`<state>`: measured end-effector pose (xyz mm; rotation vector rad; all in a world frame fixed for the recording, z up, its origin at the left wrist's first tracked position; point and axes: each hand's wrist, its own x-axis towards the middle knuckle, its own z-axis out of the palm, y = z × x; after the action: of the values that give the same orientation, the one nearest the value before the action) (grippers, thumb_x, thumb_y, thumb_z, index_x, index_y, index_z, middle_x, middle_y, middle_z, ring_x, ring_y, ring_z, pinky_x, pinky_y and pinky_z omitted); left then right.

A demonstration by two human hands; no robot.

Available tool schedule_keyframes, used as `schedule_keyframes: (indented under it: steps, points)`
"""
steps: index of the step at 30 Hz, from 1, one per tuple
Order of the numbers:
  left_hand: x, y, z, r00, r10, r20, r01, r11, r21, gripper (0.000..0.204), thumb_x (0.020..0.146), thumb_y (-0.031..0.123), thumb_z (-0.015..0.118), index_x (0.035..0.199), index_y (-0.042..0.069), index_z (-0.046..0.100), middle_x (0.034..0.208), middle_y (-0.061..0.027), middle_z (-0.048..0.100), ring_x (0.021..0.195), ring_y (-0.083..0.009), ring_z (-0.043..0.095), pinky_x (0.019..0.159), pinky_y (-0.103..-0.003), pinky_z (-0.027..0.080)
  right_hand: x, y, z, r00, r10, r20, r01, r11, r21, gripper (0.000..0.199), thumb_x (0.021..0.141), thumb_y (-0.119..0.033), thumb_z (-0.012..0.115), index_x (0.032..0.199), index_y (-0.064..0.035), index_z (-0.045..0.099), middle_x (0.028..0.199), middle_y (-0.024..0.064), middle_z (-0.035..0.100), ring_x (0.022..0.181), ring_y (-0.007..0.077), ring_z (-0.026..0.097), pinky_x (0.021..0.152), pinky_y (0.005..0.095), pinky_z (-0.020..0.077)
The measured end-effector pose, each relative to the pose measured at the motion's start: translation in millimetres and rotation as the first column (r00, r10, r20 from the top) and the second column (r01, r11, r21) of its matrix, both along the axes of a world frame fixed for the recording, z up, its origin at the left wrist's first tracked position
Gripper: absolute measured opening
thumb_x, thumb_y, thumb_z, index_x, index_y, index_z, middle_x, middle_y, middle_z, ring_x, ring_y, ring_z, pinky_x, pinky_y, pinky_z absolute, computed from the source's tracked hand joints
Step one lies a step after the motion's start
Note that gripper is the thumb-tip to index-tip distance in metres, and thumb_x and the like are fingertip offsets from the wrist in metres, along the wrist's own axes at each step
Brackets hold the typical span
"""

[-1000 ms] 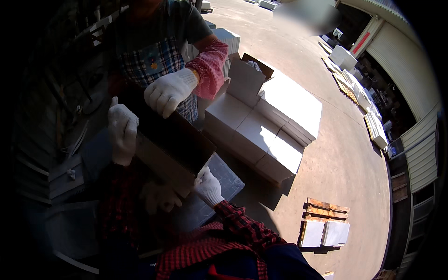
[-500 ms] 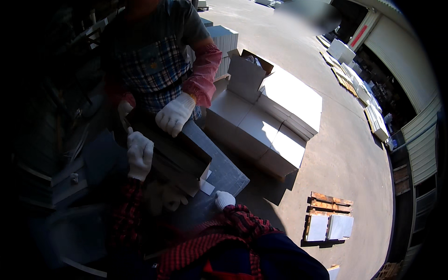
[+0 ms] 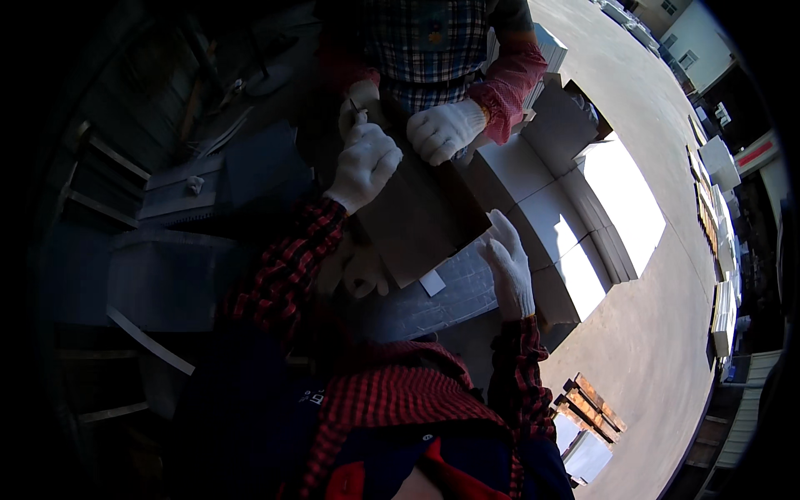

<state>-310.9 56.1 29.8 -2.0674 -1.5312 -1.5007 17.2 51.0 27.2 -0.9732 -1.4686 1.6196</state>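
Note:
A dark grey slab [image 3: 421,221] lies tilted between me and a co-worker. My left hand [image 3: 364,163], in a white glove, curls over the slab's far left edge. In the same kind of glove, my right hand [image 3: 509,265] presses flat against its near right corner. The co-worker's gloved hand [image 3: 443,130], with a pink sleeve cover, rests on the far end; their other hand [image 3: 360,97] is mostly hidden behind mine. Under the slab lies a ribbed grey slab [image 3: 433,302].
Stacks of white blocks [image 3: 583,208] stand just right of the slabs in sunlight. Dark metal frames and machine parts [image 3: 175,192] fill the shadowed left. A wooden pallet [image 3: 593,404] with white sheets sits on the concrete floor [image 3: 658,333] at lower right.
The slab has come down flatter and nearer to me. My left hand has moved along its far edge, my right hand up to its right corner. The co-worker's hand now rests on the far end.

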Motion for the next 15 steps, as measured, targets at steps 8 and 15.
schedule_keyframes:
  steps: [8, 15]
  points:
    - [6.9, -5.2, 1.7, 0.995, 0.017, 0.102, -0.012, 0.999, -0.041, 0.017, 0.098, 0.021, 0.059, 0.091, 0.006, 0.065, 0.101, -0.0088, 0.062, 0.117, -0.0308, 0.056, 0.117, -0.047, 0.03, -59.9, 8.3, -6.0, 0.969, -0.07, 0.238, 0.037, 0.989, 0.14, 0.049, 0.092, -0.035, 0.073, 0.117, 0.0057, 0.066, 0.083, 0.0007, 0.065, 0.075, 0.01, 0.054, 0.067, 0.0291, 0.045]
    - [34.3, -26.9, -10.5, 0.967, 0.126, 0.221, -0.134, 0.991, 0.02, 0.06, 0.092, 0.022, 0.073, 0.142, 0.007, 0.044, 0.151, -0.0181, 0.04, 0.141, -0.0314, 0.04, 0.118, -0.042, 0.033, -66.0, 9.1, -23.6, 0.985, -0.121, 0.124, 0.1, 0.981, 0.163, 0.037, 0.094, -0.025, 0.069, 0.119, 0.0026, 0.067, 0.094, 0.0037, 0.068, 0.081, 0.01, 0.058, 0.071, 0.0273, 0.0478]
